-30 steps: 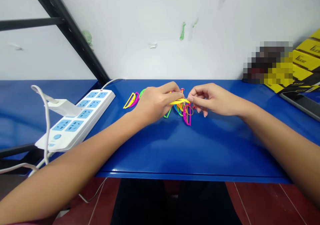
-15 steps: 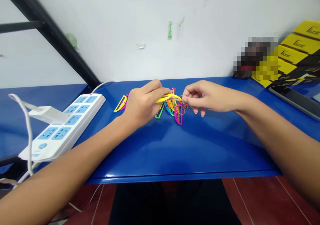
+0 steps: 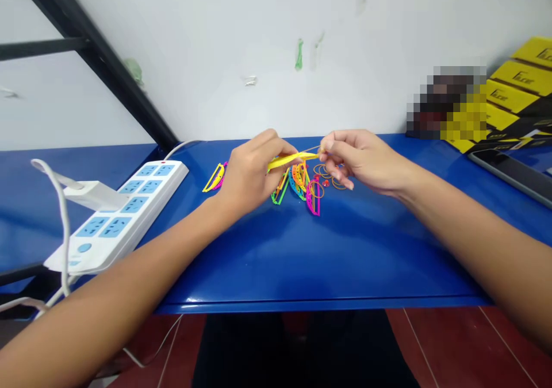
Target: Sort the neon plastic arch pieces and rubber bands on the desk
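Head camera looks down on a yellow plastic clip (image 3: 290, 160), a thin curved piece, held just above the blue table (image 3: 336, 256) between the two hands. The left hand (image 3: 250, 172) has its thumb and fingers pinched shut on the clip's left end, knuckles up and wrist low over the tabletop. The right hand (image 3: 366, 161) meets the clip's other end, its thumb and forefinger closed together on a thin tan rubber band (image 3: 311, 149) that runs from its fingertips toward the clip; how the band sits on the clip is too fine to tell. Directly under both hands lies a small heap of coloured clips (image 3: 302, 187), orange, green, blue and pink, some standing on edge, with the pink one nearest the table's front edge. Just below the right hand's fingers a few loose rubber bands (image 3: 330, 175) lie flat on the table. Beyond the left hand's knuckles, on its outer side, sits a separate yellow-and-pink pair of clips (image 3: 215, 176). Farther out past the left forearm a white power strip (image 3: 118, 215) with blue sockets rests on the table, a white plug (image 3: 92, 194) and cable seated in it. Well past the right forearm, by the wall, stand stacked yellow boxes (image 3: 513, 98), with a dark phone (image 3: 511, 169) lying before them.
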`<state>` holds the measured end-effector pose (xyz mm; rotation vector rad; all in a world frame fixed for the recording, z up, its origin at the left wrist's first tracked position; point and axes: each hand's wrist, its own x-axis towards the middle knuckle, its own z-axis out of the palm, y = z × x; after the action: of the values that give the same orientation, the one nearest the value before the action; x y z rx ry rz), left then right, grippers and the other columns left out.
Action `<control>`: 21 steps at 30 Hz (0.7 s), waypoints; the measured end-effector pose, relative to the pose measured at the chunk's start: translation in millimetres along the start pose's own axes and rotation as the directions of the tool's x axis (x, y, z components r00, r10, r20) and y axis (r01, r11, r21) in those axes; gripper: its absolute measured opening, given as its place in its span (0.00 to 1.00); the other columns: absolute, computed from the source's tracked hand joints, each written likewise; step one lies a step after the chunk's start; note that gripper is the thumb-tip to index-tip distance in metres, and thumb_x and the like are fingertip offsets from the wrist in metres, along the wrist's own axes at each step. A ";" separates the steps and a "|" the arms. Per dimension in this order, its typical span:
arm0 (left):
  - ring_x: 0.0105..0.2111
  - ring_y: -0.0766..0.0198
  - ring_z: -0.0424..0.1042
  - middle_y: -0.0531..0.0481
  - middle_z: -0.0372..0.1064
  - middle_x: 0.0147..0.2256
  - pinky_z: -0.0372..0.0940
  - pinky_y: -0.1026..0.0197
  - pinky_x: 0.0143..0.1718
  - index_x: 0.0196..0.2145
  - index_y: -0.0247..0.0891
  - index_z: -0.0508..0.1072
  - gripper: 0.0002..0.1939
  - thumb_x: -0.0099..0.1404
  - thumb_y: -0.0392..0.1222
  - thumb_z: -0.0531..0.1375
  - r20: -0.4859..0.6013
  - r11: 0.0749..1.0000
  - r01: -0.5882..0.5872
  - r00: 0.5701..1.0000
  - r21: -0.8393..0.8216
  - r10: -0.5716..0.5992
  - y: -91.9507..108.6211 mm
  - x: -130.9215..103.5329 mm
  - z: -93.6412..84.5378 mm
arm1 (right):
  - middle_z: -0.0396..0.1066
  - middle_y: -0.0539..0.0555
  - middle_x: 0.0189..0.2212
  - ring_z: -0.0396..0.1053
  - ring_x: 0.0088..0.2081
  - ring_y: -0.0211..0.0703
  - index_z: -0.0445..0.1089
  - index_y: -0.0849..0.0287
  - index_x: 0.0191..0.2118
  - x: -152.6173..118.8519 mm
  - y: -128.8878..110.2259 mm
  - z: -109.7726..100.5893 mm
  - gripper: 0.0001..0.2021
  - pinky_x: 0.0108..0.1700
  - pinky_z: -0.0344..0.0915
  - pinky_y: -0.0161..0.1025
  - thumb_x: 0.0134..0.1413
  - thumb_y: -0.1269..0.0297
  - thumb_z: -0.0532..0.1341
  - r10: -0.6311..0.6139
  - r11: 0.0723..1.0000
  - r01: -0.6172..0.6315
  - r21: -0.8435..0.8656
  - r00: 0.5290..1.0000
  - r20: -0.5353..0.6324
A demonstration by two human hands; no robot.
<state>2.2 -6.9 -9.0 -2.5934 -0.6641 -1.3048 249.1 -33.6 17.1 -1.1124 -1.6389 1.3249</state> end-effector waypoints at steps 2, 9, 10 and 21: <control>0.32 0.62 0.75 0.48 0.77 0.34 0.68 0.59 0.35 0.41 0.39 0.80 0.09 0.79 0.44 0.64 -0.019 1.000 0.016 1.000 0.018 -0.016 -0.6 1.7 -1.5 | 0.62 0.44 0.17 0.56 0.16 0.33 0.69 0.55 0.35 1.0 0.5 4.7 0.12 0.19 0.53 0.33 0.70 0.55 0.65 0.022 0.990 -0.017 0.139 0.999 -0.035; 0.34 0.61 0.75 0.48 0.77 0.34 0.68 0.57 0.37 0.38 0.39 0.78 0.09 0.78 0.43 0.64 -0.021 0.998 0.064 0.998 0.019 -0.063 -7.0 1.4 0.3 | 0.54 0.43 0.17 0.49 0.17 0.34 0.72 0.57 0.35 -1.0 -0.3 14.4 0.11 0.20 0.55 0.33 0.72 0.64 0.60 0.070 0.956 -0.040 0.291 0.993 -0.095; 0.34 0.61 0.75 0.48 0.77 0.34 0.67 0.58 0.37 0.38 0.39 0.78 0.09 0.78 0.44 0.65 -0.018 0.997 0.069 0.997 0.017 -0.069 -7.8 1.3 0.9 | 0.54 0.43 0.18 0.50 0.17 0.34 0.72 0.57 0.35 -0.9 -0.5 14.8 0.11 0.20 0.56 0.33 0.72 0.65 0.60 0.065 0.953 -0.029 0.303 0.992 -0.109; 0.31 0.62 0.72 0.50 0.76 0.32 0.65 0.58 0.36 0.35 0.39 0.75 0.12 0.76 0.46 0.65 -0.012 0.975 0.222 0.975 -0.023 -0.222 -2.5 3.4 1.2 | 0.54 0.41 0.24 0.38 0.17 0.28 0.59 0.55 0.32 4.3 1.7 0.2 0.14 0.14 0.47 0.28 0.69 0.70 0.61 0.101 0.800 -0.191 0.569 0.977 0.186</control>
<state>3.7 -3.2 -7.3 -2.5835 -0.9666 -1.3977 247.7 -29.5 15.5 -0.7805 -1.1131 1.8870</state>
